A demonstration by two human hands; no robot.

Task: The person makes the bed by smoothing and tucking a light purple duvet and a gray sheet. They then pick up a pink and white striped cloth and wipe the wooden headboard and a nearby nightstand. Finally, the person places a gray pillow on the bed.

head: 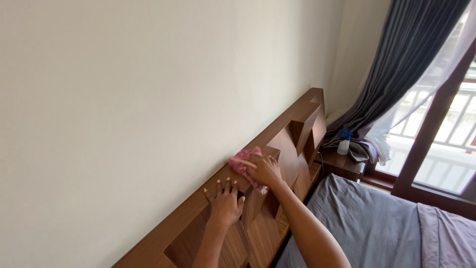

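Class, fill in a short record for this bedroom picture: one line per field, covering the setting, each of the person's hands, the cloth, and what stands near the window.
Setting: bedroom, wooden headboard against a cream wall
Left hand: left hand flat on the headboard's top edge, fingers spread, holding nothing
Right hand: right hand pressing a pink cloth onto the headboard top
Bed: grey bedsheet below the headboard
Bedside: white spray bottle with blue top on a wooden side table
Window side: dark striped curtain beside a glass door
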